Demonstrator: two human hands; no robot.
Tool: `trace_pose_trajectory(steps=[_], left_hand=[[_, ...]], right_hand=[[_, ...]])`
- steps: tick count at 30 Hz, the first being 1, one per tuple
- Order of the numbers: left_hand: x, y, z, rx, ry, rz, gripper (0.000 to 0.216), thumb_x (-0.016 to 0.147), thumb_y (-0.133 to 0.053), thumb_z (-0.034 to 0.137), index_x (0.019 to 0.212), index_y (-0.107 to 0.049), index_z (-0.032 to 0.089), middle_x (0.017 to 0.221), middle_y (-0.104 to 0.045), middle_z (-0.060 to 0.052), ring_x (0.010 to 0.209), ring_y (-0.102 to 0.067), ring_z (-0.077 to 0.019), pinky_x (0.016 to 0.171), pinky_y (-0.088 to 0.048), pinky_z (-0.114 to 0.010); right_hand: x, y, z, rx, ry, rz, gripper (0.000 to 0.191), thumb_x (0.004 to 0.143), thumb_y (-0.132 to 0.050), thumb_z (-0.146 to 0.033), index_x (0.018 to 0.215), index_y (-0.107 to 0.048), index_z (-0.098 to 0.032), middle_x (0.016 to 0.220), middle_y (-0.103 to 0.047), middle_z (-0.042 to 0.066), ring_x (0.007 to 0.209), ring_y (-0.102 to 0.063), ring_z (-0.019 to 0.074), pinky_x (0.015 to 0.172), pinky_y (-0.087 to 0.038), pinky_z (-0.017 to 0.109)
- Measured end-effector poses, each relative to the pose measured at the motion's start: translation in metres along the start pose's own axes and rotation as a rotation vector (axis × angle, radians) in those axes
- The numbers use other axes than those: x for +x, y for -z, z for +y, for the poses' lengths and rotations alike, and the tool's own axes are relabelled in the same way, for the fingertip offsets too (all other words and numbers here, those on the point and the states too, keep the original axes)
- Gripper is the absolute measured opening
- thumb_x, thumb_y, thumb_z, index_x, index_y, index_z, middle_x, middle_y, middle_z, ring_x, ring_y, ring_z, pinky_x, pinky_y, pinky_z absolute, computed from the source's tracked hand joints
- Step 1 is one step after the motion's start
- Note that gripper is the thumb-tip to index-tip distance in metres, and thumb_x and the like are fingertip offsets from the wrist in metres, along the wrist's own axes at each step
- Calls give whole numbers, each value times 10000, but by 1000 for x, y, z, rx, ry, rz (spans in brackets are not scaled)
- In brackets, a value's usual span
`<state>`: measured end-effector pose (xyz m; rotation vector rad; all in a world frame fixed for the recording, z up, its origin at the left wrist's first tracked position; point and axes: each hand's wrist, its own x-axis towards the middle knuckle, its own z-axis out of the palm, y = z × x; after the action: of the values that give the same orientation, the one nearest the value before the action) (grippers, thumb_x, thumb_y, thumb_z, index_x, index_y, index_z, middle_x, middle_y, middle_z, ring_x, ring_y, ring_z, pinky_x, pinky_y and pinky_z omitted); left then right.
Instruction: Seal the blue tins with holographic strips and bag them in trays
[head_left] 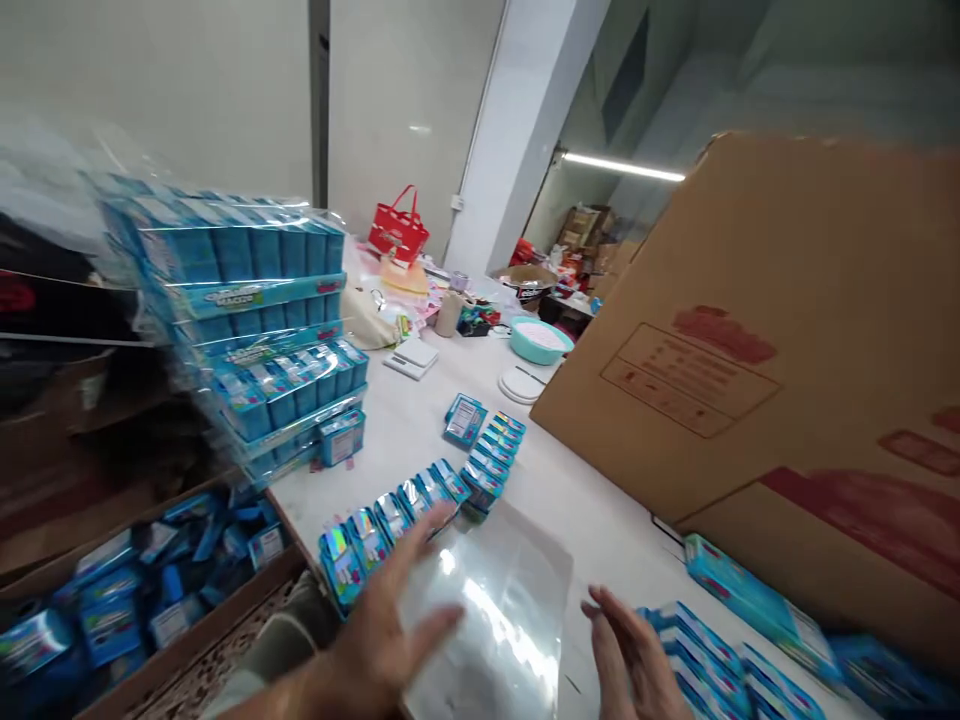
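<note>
My left hand (394,625) lies with its fingers stretched out, flat on the left edge of a clear plastic bag (502,610) on the white table (592,510). Its fingertips reach towards a row of small blue boxes (394,520) standing on edge. My right hand (634,660) is at the bag's right edge, fingers straight and together, holding nothing. More blue boxes (720,670) lie just right of it.
A large cardboard box (765,370) fills the right. A wrapped stack of blue boxes (255,320) stands at the left, above a carton of loose ones (135,600). Further back are a short row of boxes (491,450), a scale (411,357), a teal bowl (540,340) and a red bag (397,232).
</note>
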<state>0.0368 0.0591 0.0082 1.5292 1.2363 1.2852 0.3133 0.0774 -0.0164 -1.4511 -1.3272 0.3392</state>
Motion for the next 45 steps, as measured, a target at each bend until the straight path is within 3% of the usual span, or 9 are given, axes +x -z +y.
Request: trace_pose_trajectory(steps=[3, 6, 10, 13, 19, 25, 32, 38, 45], left_hand=[[45, 85, -4, 367, -112, 353, 676, 922, -589, 441, 1514, -342, 228, 1525, -461, -109, 1369, -471, -307, 1113, -430, -496], [93, 132, -35, 861, -232, 309, 661, 927, -541, 450, 1464, -409, 88, 1466, -496, -206, 1390, -413, -363, 1151, -336, -558], [125, 150, -81, 1240, -284, 183, 604, 925, -458, 331, 1408, -454, -32, 1488, -435, -315, 1449, -305, -427, 1151, -263, -616], [127, 151, -103, 1328, -257, 164, 598, 895, -437, 255, 1391, -475, -76, 1514, -395, -330, 1479, -260, -411, 1181, -213, -586], [127, 157, -133, 1318, -324, 235, 537, 899, -418, 243, 1370, -548, 19, 1502, -464, -254, 1456, -323, -390, 1162, -252, -569], [128, 161, -149, 1198, -323, 238, 578, 955, -400, 180, 1529, -339, 208, 1342, -598, -140, 1166, -598, -301, 985, -458, -436], [139, 149, -125, 715, -157, 156, 635, 989, -409, 226, 1571, -166, 299, 1344, -531, -94, 1229, -550, -246, 996, -484, -369], [161, 121, -115, 376, -198, -154, 724, 920, -486, 133, 1553, -187, 319, 1270, -560, -64, 1208, -547, -212, 1055, -445, -386], [170, 101, -136, 191, 26, -48, 989, 810, -652, 240, 1572, -22, 234, 1199, -542, -68, 1103, -599, -240, 1028, -455, -448]], right_hand=[[53, -57, -38, 21, 136, -276, 401, 907, -609, -460, 1204, -648, -194, 1156, -710, 114, 1029, -694, 266, 888, -568, 396], [117, -117, -58, -83, 255, -426, 519, 957, -517, -439, 1407, -478, -184, 1292, -638, 140, 1191, -610, 253, 978, -511, 415], [203, -198, -65, -434, 300, -660, 812, 906, -593, -439, 1559, -220, -131, 1555, -365, 186, 1454, -315, 286, 1175, -290, 447], [252, -258, -64, -530, 277, -855, 1179, 675, -831, -492, 1588, -165, -159, 1628, -222, 187, 1510, -170, 339, 1210, -199, 466], [309, -341, -45, -695, 155, -1243, 1468, 325, -969, -449, 1577, -236, -224, 1606, -305, 169, 1467, -287, 392, 1168, -301, 447], [316, -354, -25, -801, 146, -1301, 1396, 395, -927, -558, 1574, -248, -248, 1545, -401, 177, 1349, -461, 408, 1075, -404, 455], [248, -324, -43, -755, 512, -1050, 1375, 560, -903, -504, 1591, -54, -175, 1477, -371, 252, 1384, -339, 453, 1148, 69, 664], [212, -291, -43, -655, 654, -1058, 1366, 537, -933, -340, 1592, -74, -228, 1557, -260, 210, 1420, -298, 409, 1158, -239, 509], [208, -295, -43, -560, 557, -1038, 1122, 640, -848, -308, 1552, -221, -122, 1369, -468, 216, 1242, -503, 372, 1035, -411, 484]])
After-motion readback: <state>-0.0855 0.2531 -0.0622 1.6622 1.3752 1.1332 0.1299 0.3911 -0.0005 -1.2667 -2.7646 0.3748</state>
